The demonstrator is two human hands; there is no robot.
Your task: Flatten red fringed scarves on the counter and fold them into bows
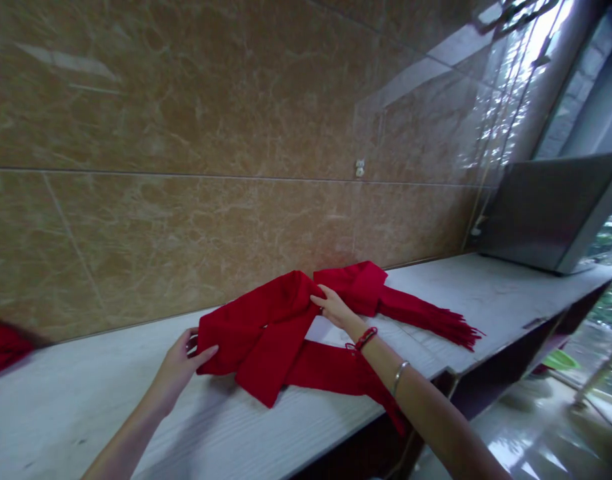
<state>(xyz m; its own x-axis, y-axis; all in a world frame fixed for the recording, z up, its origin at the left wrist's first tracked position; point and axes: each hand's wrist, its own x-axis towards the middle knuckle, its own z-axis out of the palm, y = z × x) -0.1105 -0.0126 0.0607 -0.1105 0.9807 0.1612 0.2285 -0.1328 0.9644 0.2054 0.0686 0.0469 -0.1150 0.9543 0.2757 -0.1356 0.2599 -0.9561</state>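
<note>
A red scarf lies partly folded across the white countertop, with one fringed end stretched out to the right. My left hand grips its left fold, thumb in front and fingers behind, lifting that edge slightly. Near the scarf's middle, my right hand pinches an upper corner between thumb and fingers. From under my right forearm, another stretch of red fabric hangs over the counter's front edge. Part of the scarf is hidden behind my right wrist, which wears a red cord and a silver bangle.
The white countertop runs along a brown marbled tile wall. Another red cloth lies at the far left. A large dark grey box-shaped object stands at the right end. Below, a green basin rests near the floor.
</note>
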